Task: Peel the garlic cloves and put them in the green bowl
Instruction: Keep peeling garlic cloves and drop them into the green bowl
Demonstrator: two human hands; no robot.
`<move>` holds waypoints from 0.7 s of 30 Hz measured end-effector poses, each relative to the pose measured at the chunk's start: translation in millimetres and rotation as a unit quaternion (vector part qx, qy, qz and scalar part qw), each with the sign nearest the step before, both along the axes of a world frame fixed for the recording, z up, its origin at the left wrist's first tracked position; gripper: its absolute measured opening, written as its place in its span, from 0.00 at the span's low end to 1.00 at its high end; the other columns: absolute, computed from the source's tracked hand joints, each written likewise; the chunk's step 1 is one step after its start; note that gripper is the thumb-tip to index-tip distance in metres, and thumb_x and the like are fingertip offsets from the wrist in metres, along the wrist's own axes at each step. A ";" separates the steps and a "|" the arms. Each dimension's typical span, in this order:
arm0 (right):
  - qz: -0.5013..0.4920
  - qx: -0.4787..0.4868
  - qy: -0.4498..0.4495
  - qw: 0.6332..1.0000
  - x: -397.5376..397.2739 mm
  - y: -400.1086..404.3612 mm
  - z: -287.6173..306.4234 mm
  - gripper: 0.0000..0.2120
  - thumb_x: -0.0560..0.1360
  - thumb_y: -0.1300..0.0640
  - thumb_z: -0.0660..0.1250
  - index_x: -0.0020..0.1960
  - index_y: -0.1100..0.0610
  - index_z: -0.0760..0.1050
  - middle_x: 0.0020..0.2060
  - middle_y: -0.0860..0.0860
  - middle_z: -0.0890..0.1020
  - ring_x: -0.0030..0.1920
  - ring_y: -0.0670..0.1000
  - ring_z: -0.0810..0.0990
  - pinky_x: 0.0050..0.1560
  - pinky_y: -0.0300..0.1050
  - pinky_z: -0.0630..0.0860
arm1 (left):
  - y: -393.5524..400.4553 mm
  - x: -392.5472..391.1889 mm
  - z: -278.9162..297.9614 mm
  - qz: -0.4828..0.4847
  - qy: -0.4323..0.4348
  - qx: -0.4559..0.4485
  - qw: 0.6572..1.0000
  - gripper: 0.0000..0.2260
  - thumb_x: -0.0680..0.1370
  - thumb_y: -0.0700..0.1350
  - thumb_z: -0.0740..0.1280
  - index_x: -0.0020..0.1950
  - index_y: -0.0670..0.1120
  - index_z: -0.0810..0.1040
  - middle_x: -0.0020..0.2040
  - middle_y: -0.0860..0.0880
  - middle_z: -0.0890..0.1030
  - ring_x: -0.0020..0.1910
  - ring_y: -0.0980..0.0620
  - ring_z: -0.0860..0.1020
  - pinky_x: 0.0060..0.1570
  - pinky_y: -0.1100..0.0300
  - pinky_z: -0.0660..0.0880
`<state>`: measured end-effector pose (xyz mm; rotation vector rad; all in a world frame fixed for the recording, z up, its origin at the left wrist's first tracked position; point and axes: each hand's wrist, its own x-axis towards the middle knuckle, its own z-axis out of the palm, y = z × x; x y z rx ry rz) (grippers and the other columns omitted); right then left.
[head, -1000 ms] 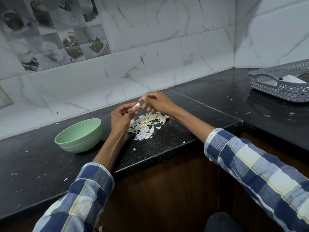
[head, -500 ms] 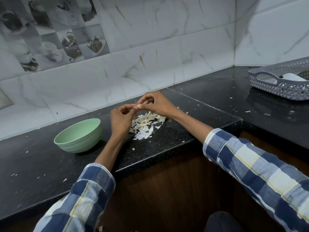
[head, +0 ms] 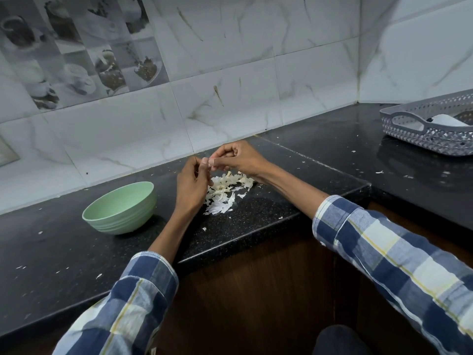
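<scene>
**Both hands meet over the pile of garlic skins**

The left hand (head: 190, 185) and the right hand (head: 236, 160) are raised just above the black counter (head: 256, 216), their fingertips touching. Both have curled fingers and thumbs pinching at one small pale thing between them, most likely a garlic clove (head: 206, 161), though it is almost wholly hidden by the fingers and cannot be made out clearly. Directly below the hands, and partly under the right wrist, lies a heap of white garlic peels (head: 225, 190) on the counter. The green bowl (head: 120, 208) stands to the left of the left hand, near it but apart, upright; what it holds cannot be seen from this angle. Stray flakes of skin are scattered over the counter around both forearms. Well off to the right of the right hand sits a grey perforated basket (head: 422, 131) with something white inside.
</scene>
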<state>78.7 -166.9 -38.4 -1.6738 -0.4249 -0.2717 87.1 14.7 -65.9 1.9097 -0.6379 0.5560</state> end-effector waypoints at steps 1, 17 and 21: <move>0.011 0.011 0.008 1.000 -0.6 0.5 0.7 0.11 0.74 0.62 0.77 0.54 0.65 0.82 0.43 0.58 0.87 0.41 0.47 0.84 0.42 0.37 0.79 | 0.7 -0.3 0.1 0.000 -0.007 0.004 1.000 0.18 0.88 0.57 0.58 0.53 0.44 0.77 0.39 0.45 0.83 0.36 0.53 0.81 0.40 0.56 0.77; 0.025 0.028 0.001 0.999 -5.4 6.4 0.4 0.16 0.75 0.63 0.77 0.58 0.71 0.79 0.41 0.57 0.87 0.41 0.48 0.84 0.42 0.38 0.79 | -6.3 -7.3 3.0 0.017 -0.043 0.018 0.999 0.18 0.89 0.55 0.54 0.51 0.42 0.71 0.36 0.51 0.78 0.30 0.61 0.76 0.31 0.64 0.71; 0.029 0.019 -0.007 0.999 -5.8 6.4 0.4 0.15 0.75 0.63 0.77 0.57 0.70 0.79 0.42 0.58 0.87 0.41 0.48 0.85 0.43 0.37 0.80 | -3.7 -0.7 4.2 0.027 -0.033 -0.017 0.999 0.15 0.88 0.51 0.59 0.47 0.42 0.71 0.36 0.45 0.79 0.32 0.53 0.78 0.33 0.56 0.73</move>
